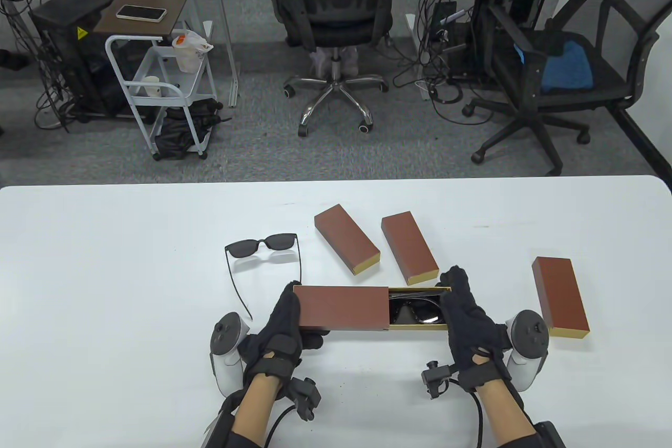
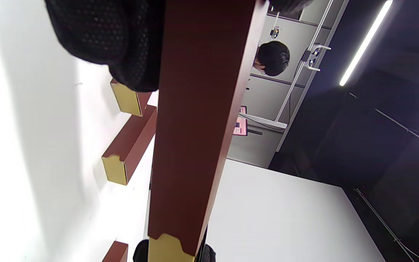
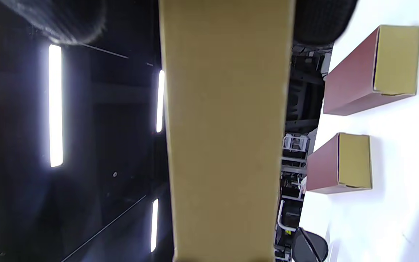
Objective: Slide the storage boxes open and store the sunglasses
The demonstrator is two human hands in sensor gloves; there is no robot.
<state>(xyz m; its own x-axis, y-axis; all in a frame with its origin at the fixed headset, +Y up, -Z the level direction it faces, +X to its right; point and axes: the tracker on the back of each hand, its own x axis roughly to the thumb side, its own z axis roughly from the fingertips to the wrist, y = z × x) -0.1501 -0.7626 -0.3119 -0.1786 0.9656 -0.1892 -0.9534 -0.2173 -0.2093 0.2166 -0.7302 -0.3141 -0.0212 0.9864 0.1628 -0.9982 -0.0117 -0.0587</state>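
Note:
A brown storage box (image 1: 341,308) is held lifted above the white table (image 1: 105,269), its gold inner tray (image 1: 417,329) slid partly out to the right with a pair of dark sunglasses (image 1: 417,311) inside. My left hand (image 1: 283,324) grips the brown sleeve's left end; the sleeve fills the left wrist view (image 2: 198,120). My right hand (image 1: 464,311) grips the tray's right end; the tray's underside fills the right wrist view (image 3: 227,131). A second pair of black sunglasses (image 1: 265,251) lies unfolded on the table, left of the box.
Two closed brown boxes (image 1: 346,246) (image 1: 409,247) lie just behind the held box, and a third (image 1: 559,295) lies to its right near my right hand. Office chairs and a cart stand beyond the table's far edge.

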